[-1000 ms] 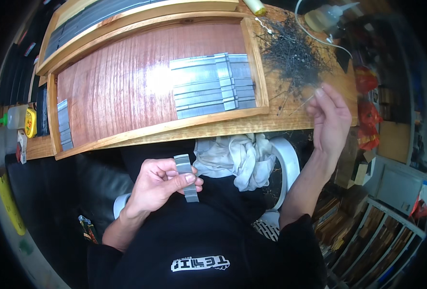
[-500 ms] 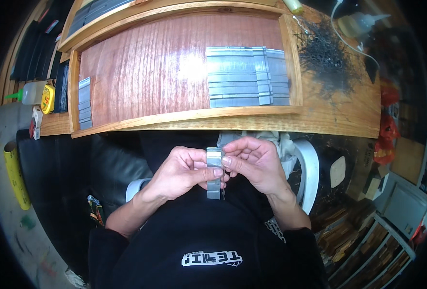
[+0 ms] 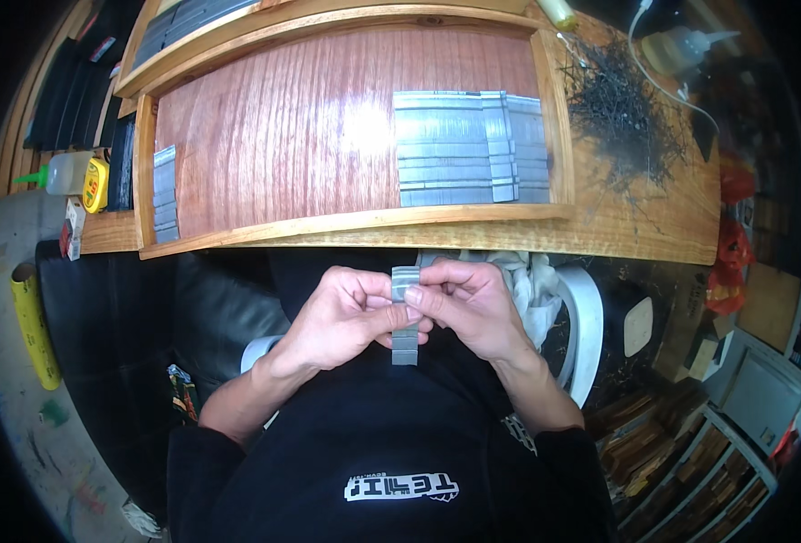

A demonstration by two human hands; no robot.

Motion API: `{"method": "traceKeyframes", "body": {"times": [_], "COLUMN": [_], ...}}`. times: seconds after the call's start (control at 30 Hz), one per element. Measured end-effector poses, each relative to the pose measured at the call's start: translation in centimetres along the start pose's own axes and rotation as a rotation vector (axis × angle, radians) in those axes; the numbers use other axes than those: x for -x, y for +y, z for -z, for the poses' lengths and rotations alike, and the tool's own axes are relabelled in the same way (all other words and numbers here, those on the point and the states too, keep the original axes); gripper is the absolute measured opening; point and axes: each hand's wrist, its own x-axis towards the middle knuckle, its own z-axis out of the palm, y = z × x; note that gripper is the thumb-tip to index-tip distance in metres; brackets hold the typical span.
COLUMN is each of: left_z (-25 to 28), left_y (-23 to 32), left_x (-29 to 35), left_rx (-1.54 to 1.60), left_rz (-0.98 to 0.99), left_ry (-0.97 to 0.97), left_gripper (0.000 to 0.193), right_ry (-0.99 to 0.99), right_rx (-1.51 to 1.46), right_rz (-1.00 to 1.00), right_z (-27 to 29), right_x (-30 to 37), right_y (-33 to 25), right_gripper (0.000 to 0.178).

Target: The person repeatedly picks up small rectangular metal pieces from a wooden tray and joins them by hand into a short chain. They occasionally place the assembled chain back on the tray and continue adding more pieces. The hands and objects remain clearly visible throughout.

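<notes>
A narrow grey segmented strip (image 3: 405, 347) hangs upright between my two hands, above my lap and just off the table's front edge. My left hand (image 3: 346, 312) grips it from the left, thumb across its front and fingers curled behind. From the right, my right hand (image 3: 473, 308) pinches its upper part, the thumb pressed on the front close to my left thumb. The strip's middle is partly hidden by the thumbs. Beyond the hands lies a wooden tray (image 3: 355, 220), with similar grey strips (image 3: 445, 149) packed side by side at its right end and a short row (image 3: 164, 193) at its left end.
On the table's right lies a heap of thin dark strands (image 3: 622, 113), near a squeeze bottle (image 3: 681, 50) and a white cable. A green-tipped bottle (image 3: 61, 174) and a yellow container (image 3: 95, 185) stand left of the tray. A white chair arm (image 3: 586, 335) curves beside my right arm.
My right thumb has moved left onto the front of the strip, and its fingers have closed on the upper part. The strip sits slightly higher. The whole view has shifted a little.
</notes>
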Motion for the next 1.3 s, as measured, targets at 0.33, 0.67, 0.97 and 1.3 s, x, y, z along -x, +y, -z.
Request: {"method": "traceKeyframes", "body": {"times": [0.33,0.67,0.97,1.3], "left_z": [1.2,0.4,0.2,0.2], "left_y": [0.6,0.4,-0.3,-0.5], "left_x": [-1.4,0.6,0.9,1.0], "left_rx": [0.061,0.063,0.060,0.062], "left_rz": [-0.029,0.040,0.043,0.016], "left_ry": [-0.005,-0.023,-0.028,-0.060], "left_gripper": [0.017,0.019,0.019,0.017], "right_ry": [0.105,0.068,0.046,0.037], "right_rx": [-0.201,-0.023,-0.017,-0.002], "right_rz": [0.069,0.115,0.100,0.111], "right_z": [-1.5,-1.4,-1.3,-1.2], "right_x": [-1.8,0.2,0.6,0.5], "right_y": [0.4,-0.6,-0.4,-0.1], "right_gripper": [0.013,0.032,0.024,0.024]}}
